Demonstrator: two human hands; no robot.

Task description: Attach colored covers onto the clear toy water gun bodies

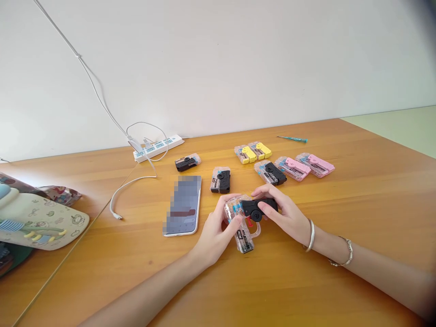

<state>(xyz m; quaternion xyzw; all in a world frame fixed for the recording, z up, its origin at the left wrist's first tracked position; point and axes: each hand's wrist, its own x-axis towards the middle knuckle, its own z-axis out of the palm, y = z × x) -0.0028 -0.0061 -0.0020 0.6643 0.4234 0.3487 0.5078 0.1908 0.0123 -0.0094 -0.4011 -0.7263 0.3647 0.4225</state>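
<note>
A small clear-and-black toy water gun [245,218] lies near the middle of the wooden table [340,218], held from both sides. My left hand [215,231] pinches its clear rear end and grip. My right hand [284,213] closes its fingers over the black barrel end. Beyond my hands lie several folded toy guns: two black ones [220,179] [187,162], another black one [270,172], two yellow ones [252,152] and two pink ones [304,166].
A phone [184,205] lies face up left of my hands. A white power strip [158,147] with a loose cable [131,186] sits by the wall. A teal screwdriver [293,138] lies at the back. Patterned fabric items [41,218] rest at the left edge.
</note>
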